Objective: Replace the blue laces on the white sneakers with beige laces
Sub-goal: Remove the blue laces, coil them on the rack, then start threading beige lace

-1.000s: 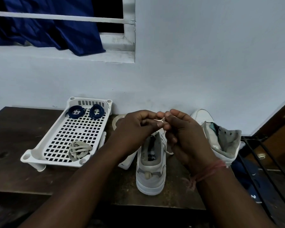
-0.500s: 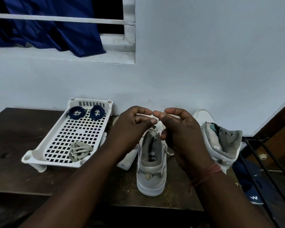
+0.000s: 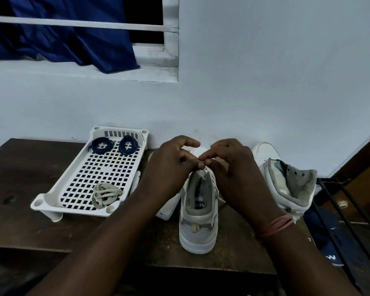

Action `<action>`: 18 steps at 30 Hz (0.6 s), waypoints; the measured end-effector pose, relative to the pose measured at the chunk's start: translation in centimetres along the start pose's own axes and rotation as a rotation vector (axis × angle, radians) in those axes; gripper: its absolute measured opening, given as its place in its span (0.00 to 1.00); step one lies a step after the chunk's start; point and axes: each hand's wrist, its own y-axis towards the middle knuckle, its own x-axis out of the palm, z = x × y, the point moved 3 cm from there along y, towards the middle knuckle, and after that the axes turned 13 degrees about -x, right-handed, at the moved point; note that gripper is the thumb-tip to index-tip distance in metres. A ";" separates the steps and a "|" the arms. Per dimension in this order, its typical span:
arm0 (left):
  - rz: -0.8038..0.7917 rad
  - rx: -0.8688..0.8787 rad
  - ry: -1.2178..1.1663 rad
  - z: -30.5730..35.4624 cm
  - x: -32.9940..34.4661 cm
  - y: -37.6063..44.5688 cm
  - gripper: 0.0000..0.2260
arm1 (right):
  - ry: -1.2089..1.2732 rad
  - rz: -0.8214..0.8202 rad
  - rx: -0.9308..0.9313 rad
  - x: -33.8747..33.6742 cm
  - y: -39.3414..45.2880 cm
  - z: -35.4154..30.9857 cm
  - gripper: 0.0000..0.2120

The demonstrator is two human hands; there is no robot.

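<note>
Hiding the sneaker (image 3: 198, 212) tongue: left hand (image 3: 169, 167) and right hand (image 3: 235, 169), fingertips together, grip on any lace unclear.

a dark wooden table (image 3: 30, 227) stands before me against a pale wall (image 3: 265, 82). a blue curtain (image 3: 62, 39) hangs in the window (image 3: 171, 50) above its left end.

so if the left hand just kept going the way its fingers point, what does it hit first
Most likely the right hand: the left hand points rightward at it, fingertips nearly meeting above the centre sneaker. Depth is unclear.
</note>
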 end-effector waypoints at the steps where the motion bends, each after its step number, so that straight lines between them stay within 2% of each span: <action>1: -0.012 -0.005 0.004 -0.1 0.0 0.0 0.15 | 0.027 -0.031 0.011 0.0 0.0 0.2 0.10; 4: -0.016 -0.011 0.009 -0.3 0.3 -0.1 0.12 | 0.096 -0.108 0.078 0.1 -0.3 0.5 0.09; 10: -0.009 -0.043 -0.010 -0.6 0.4 0.1 0.12 | 0.193 -0.150 0.161 -0.1 0.0 1.2 0.04; 13: 0.088 -0.037 0.016 -0.8 0.2 0.1 0.12 | 0.177 -0.063 0.199 0.0 -0.4 1.0 0.03; 15: 0.162 -0.101 0.040 -1.0 -0.5 0.0 0.11 | 0.157 0.002 0.216 0.1 -0.5 0.7 0.03; 18: 0.031 -0.259 0.090 -1.8 -0.8 -0.2 0.09 | 0.083 -0.046 0.188 0.5 -0.4 0.0 0.04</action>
